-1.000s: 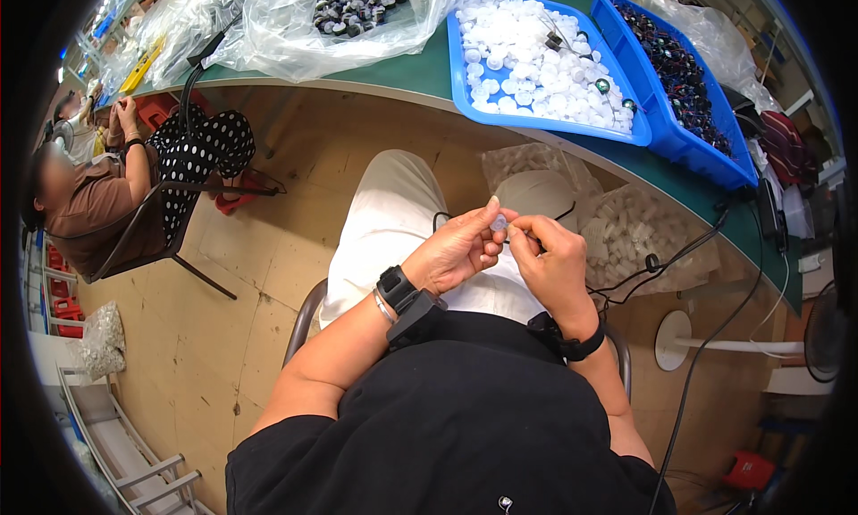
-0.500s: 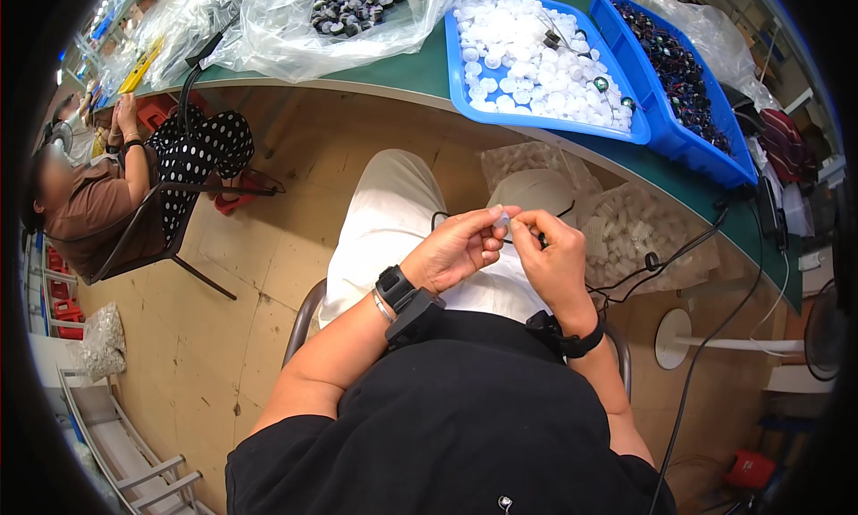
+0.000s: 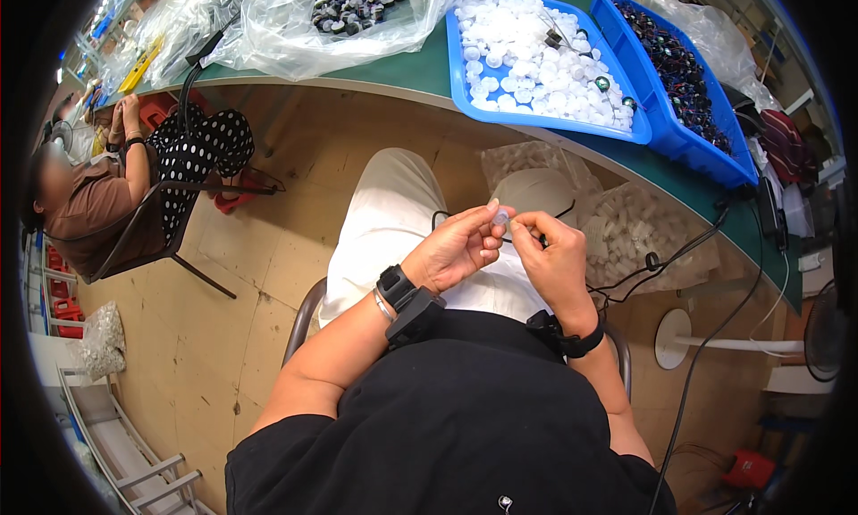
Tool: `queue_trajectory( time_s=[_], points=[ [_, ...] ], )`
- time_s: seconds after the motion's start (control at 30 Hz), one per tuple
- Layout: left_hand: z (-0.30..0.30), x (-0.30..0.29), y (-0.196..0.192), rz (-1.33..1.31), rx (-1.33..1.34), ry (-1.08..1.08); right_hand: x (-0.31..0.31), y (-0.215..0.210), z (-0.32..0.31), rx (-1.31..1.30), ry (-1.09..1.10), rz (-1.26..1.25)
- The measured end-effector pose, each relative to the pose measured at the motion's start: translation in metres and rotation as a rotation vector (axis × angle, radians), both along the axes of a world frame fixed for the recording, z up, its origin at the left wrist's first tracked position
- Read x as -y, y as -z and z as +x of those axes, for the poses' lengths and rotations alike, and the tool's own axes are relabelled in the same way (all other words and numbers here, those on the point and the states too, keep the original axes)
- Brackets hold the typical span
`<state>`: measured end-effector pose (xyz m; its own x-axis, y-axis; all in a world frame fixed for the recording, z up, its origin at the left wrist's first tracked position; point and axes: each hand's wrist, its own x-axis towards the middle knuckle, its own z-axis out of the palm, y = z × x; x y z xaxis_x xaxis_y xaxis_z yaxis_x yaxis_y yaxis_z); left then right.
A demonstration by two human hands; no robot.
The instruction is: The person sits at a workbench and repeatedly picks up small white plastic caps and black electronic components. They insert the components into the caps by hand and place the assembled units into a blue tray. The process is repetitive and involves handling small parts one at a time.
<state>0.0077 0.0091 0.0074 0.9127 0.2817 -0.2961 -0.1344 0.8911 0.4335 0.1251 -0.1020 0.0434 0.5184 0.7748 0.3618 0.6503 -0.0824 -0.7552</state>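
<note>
Above my lap, my left hand (image 3: 456, 247) pinches a small translucent plastic cap (image 3: 500, 218) between thumb and fingertips. My right hand (image 3: 551, 249) meets it from the right, its thumb and forefinger pinched at the cap's edge. A dark piece shows within the right hand's curled fingers, too small to name. Beyond my hands, a blue tray (image 3: 487, 115) on the table holds many white translucent caps (image 3: 527, 54), with a few wired parts lying among them. Beside it, a deeper blue bin (image 3: 657, 130) is filled with dark wired components (image 3: 666, 72).
The green table (image 3: 420, 68) curves across the front, bearing a clear plastic bag (image 3: 268, 41) of dark round parts. Bags of white pieces (image 3: 626, 229) lie beneath it. Black cables (image 3: 657, 263) hang at right near a fan (image 3: 818, 332). A co-worker (image 3: 107, 193) sits at left.
My left fingertips have shifted slightly on the cap, and the cap shows a little more between my hands. Otherwise both hands stay in nearly the same place.
</note>
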Motion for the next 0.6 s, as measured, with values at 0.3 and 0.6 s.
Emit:
queue_trajectory(
  time_s=[0.3, 0.6],
  points=[
    [-0.0010, 0.0003, 0.0005, 0.007, -0.009, -0.002, 0.0009, -0.0019, 0.0001, -0.068, -0.055, -0.014],
    [-0.0006, 0.0002, 0.0026, 0.021, -0.008, 0.003, -0.0008, 0.0037, 0.0014, -0.101, 0.012, -0.004]
  ],
)
